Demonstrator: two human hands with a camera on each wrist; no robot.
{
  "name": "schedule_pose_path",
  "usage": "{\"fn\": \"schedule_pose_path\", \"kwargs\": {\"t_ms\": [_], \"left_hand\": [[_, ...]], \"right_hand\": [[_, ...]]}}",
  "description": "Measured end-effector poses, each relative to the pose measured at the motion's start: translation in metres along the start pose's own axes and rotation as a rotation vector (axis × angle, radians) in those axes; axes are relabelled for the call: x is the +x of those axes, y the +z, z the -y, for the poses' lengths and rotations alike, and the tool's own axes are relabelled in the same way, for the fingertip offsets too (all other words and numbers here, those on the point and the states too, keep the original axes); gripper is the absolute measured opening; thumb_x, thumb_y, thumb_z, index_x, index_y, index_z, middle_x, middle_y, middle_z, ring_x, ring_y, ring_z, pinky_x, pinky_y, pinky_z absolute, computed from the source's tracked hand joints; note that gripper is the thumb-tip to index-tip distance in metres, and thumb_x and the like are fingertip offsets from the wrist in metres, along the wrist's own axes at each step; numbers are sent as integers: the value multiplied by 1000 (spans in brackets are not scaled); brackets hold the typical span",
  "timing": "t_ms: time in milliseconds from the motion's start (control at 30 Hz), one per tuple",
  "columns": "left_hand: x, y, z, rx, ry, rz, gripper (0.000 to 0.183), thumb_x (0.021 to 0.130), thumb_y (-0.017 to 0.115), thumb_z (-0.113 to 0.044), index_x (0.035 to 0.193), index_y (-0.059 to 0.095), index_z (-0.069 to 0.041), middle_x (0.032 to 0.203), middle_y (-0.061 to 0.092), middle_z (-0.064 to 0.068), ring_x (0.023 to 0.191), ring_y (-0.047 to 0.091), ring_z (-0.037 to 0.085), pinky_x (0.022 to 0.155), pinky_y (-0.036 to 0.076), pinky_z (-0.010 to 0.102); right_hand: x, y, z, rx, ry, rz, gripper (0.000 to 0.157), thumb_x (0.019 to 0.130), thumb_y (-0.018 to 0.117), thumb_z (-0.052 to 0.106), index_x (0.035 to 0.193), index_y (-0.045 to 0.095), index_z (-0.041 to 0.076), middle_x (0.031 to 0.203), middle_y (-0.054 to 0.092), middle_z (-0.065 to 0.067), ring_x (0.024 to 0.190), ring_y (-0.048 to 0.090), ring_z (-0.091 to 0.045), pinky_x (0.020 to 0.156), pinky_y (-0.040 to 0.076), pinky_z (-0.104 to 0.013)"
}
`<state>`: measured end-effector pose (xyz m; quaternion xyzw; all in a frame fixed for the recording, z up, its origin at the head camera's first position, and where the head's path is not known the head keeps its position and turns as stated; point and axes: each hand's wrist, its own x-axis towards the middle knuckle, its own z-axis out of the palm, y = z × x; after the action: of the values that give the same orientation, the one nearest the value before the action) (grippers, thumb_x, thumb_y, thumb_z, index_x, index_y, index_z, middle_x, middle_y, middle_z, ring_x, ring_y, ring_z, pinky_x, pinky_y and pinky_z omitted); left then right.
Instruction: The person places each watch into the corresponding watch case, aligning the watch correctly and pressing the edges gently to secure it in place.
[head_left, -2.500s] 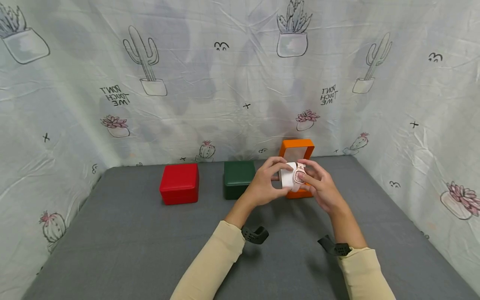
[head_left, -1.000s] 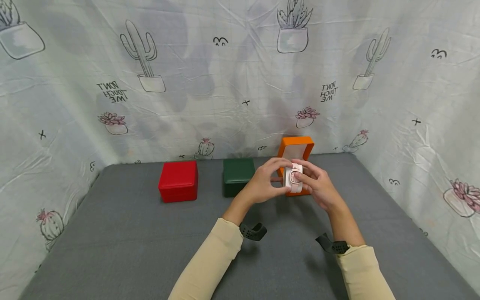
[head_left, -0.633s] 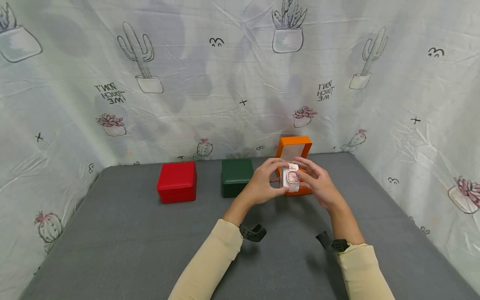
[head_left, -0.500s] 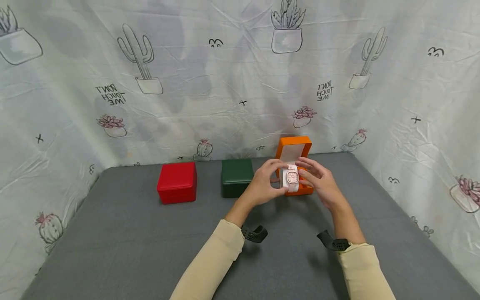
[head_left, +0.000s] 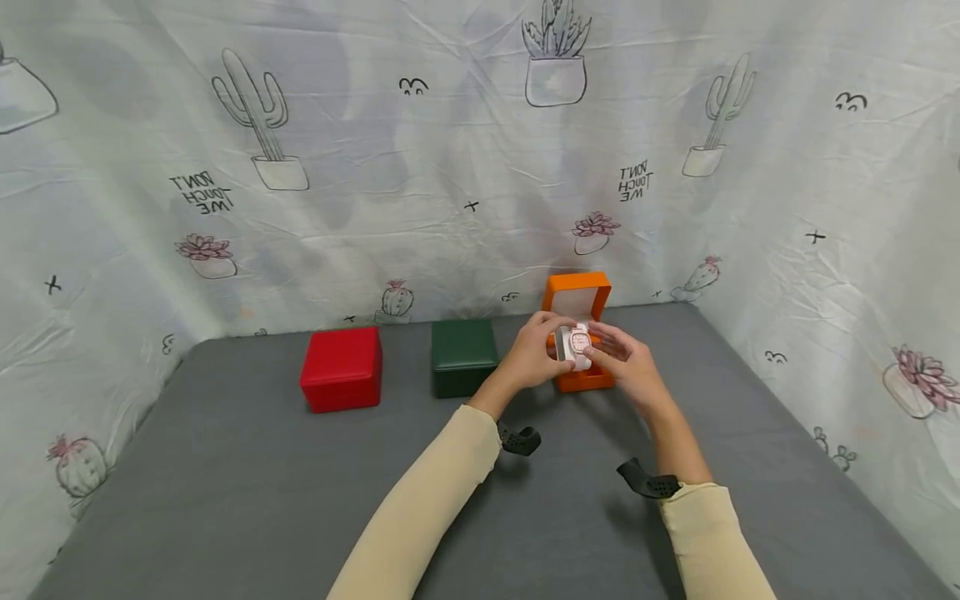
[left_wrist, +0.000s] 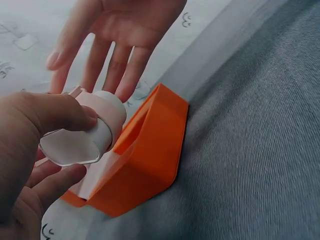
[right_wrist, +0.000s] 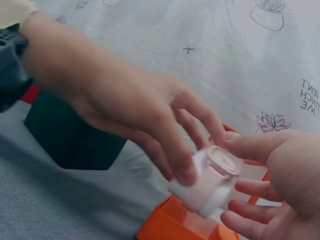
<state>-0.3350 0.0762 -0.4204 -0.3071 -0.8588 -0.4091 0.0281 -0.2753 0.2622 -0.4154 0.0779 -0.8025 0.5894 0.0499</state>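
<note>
A pale pink watch point(head_left: 581, 342) is strapped round a white cushion point(left_wrist: 104, 135), held up over the front of an open orange box point(head_left: 587, 382). My left hand point(head_left: 531, 354) grips the cushion at its two ends between thumb and fingers, with the dial facing up toward me. On the other side, my right hand point(head_left: 632, 367) has its fingers spread and loosely extended, the fingertips right by the strap. In the right wrist view the right thumb point(right_wrist: 250, 146) is close beside the watch case. The orange box's raised lid point(head_left: 577, 283) shows a white lining.
A dark green box point(head_left: 463, 358) stands closed to the left of the orange one. Farther left is a closed red box point(head_left: 342, 371). All three sit toward the back of the grey table point(head_left: 247, 500), before a white curtain point(head_left: 337, 208) printed with cacti.
The cushion has turned so the dial faces me. My right fingers let go of the watch, drew back, then came near it again. My left hand kept its grip.
</note>
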Motion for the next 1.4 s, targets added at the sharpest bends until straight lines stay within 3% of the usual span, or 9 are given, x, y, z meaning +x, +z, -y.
{"fn": "schedule_pose_path", "kwargs": {"t_ms": [200, 400, 867, 1000, 1133, 1267, 1400], "left_hand": [[11, 9, 0, -14, -37, 5, 56, 82, 78, -21, 132, 55, -21, 134, 47, 5, 116, 53, 29, 90, 53, 34], [15, 16, 1, -6, -87, -6, 56, 82, 78, -20, 133, 54, -22, 137, 46, 5, 120, 51, 24, 99, 50, 38], [19, 27, 1, 10, -103, 5, 57, 82, 77, -24, 134, 52, -21, 138, 47, 5, 119, 51, 21, 101, 49, 38], [19, 30, 1, 57, -107, 24, 58, 83, 77, -26, 134, 52, -20, 136, 48, 4, 112, 53, 19, 95, 51, 33], [18, 30, 3, 88, -123, 42, 57, 83, 77, -28, 134, 52, -19, 134, 49, 5, 108, 52, 18, 93, 51, 31], [18, 31, 2, 125, -139, 63, 57, 85, 75, -28, 135, 51, -17, 139, 47, 5, 117, 52, 20, 101, 48, 35], [18, 35, 1, 197, -111, 85, 58, 86, 73, -27, 138, 50, -15, 142, 46, 5, 124, 51, 21, 106, 46, 36]], "right_hand": [[2, 5, -1, -13, 39, -18, 51, 98, 57, 24, 145, 44, 7, 149, 42, -18, 135, 43, -36, 84, 46, -7], [4, 8, -3, 0, 62, -50, 45, 101, 50, 14, 145, 42, 6, 151, 40, -16, 137, 41, -35, 93, 50, -21], [7, 4, -10, 21, 77, -70, 46, 100, 44, 3, 145, 41, 3, 150, 41, -19, 137, 40, -34, 85, 47, -15], [6, 3, -11, -21, 94, -52, 47, 100, 44, 5, 147, 39, 5, 152, 39, -18, 140, 37, -34, 101, 45, -31], [7, 4, -12, -35, 89, -43, 47, 101, 43, 4, 147, 37, 3, 152, 37, -19, 140, 36, -37, 112, 34, -52], [8, 5, -14, -35, 69, -71, 47, 99, 44, 1, 146, 38, -1, 151, 39, -22, 138, 38, -40, 113, 32, -53], [8, 4, -17, -60, 54, -108, 45, 98, 46, 0, 143, 42, -2, 148, 41, -24, 137, 41, -40, 113, 33, -52]]}}
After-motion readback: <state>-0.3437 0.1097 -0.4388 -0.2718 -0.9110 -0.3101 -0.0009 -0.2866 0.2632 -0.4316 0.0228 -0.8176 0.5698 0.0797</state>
